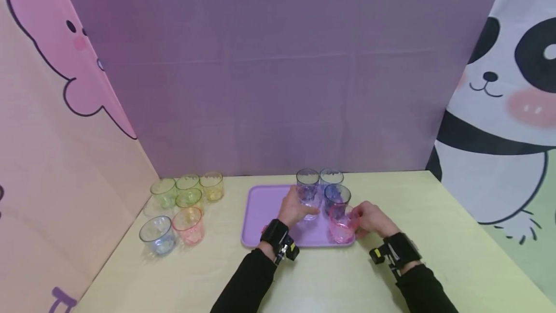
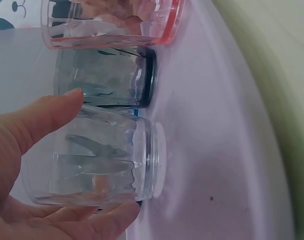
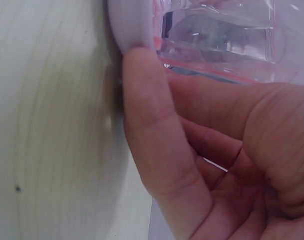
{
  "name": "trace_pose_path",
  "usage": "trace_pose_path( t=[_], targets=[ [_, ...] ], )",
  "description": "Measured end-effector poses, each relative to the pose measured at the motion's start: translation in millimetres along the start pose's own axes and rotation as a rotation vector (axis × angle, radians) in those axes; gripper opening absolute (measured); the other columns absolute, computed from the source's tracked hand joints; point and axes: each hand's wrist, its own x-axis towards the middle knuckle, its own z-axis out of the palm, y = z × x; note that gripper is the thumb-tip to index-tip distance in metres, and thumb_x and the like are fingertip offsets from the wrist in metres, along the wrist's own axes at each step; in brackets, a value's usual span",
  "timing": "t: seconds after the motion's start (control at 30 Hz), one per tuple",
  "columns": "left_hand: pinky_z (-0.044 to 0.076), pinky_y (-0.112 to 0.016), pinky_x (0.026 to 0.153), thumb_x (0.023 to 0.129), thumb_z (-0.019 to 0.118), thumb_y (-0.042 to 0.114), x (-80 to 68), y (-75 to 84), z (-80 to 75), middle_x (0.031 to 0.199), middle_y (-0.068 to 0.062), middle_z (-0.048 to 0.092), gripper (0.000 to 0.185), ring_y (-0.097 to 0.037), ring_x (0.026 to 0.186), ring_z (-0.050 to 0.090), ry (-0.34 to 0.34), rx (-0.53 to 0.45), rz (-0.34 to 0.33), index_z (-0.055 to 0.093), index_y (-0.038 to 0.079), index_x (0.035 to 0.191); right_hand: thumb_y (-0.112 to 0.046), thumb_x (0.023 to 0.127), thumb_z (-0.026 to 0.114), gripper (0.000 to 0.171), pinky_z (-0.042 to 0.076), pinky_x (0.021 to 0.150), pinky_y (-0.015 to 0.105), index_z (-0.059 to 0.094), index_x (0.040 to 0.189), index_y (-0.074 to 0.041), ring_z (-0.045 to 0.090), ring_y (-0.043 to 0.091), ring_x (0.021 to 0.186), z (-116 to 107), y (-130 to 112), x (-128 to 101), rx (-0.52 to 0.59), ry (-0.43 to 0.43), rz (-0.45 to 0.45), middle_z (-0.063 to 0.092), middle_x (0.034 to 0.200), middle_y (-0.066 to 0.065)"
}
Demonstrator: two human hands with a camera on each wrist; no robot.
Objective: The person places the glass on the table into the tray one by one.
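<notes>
A staged recording booth: cartoon backdrops (image 1: 499, 86) (panda, pink bear) enclosing a table (image 1: 434, 235).

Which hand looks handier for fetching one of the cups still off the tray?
Probably the left hand. The loose cups, such as the pink cup, stand left of the tray, on its side; the right hand grips the pink glass at the tray's right.
</notes>
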Motion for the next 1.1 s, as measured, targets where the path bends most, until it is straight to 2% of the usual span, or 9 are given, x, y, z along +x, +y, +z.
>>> trace_pose_path(
  t=[0.23,0.6,0.7,0.93,1.1],
  targets=[
    [0.04,-0.047,0.094,0.057,0.084,0.019,1.3,-1.0,2.3,0.125,-0.018,0.051,0.089,-0.033,0.113,0.049,0.006,0.017,0.004,0.038,0.006,0.132,0.011,0.07,0.061,0.026,0.054,0.053,0.032,0.066,0.095,0.006,0.06,0.021,0.058,0,-2,-1,-0.003,0.004,-0.006,0.063,0.08,0.011],
    [0.036,-0.051,0.097,0.059,0.083,0.023,1.6,-0.1,3.9,0.134,-0.019,0.043,0.099,-0.035,0.119,0.043,-0.023,0.007,-0.051,0.027,0.009,0.14,0.012,0.07,0.061,0.026,0.054,0.052,0.032,0.066,0.094,0.005,0.06,0.021,0.057,1,-2,0,-0.004,0.011,-0.013,0.064,0.081,0.011],
    [0.034,-0.051,0.099,0.059,0.084,0.023,1.7,-0.7,4.8,0.135,-0.02,0.041,0.102,-0.036,0.121,0.041,-0.023,0.013,-0.047,0.025,0.008,0.141,0.013,0.069,0.06,0.027,0.054,0.052,0.032,0.066,0.095,0.006,0.06,0.021,0.056,2,0,1,0.004,0.014,-0.015,0.064,0.081,0.012],
    [0.035,-0.05,0.099,0.057,0.085,0.02,0.3,-0.5,2.2,0.133,-0.021,0.043,0.102,-0.035,0.119,0.043,-0.032,0.064,-0.004,0.027,0.005,0.14,0.013,0.069,0.06,0.027,0.054,0.052,0.033,0.065,0.095,0.007,0.06,0.022,0.055,2,2,1,0.016,0.014,-0.026,0.063,0.08,0.012],
    [0.036,-0.048,0.099,0.056,0.085,0.013,-5.5,0.2,-7.6,0.131,-0.02,0.045,0.096,-0.033,0.118,0.044,-0.05,0.103,0.069,0.032,0.003,0.136,0.013,0.069,0.06,0.027,0.054,0.052,0.033,0.066,0.095,0.006,0.06,0.022,0.057,2,2,1,0.016,0.014,-0.02,0.063,0.081,0.012]
  ],
)
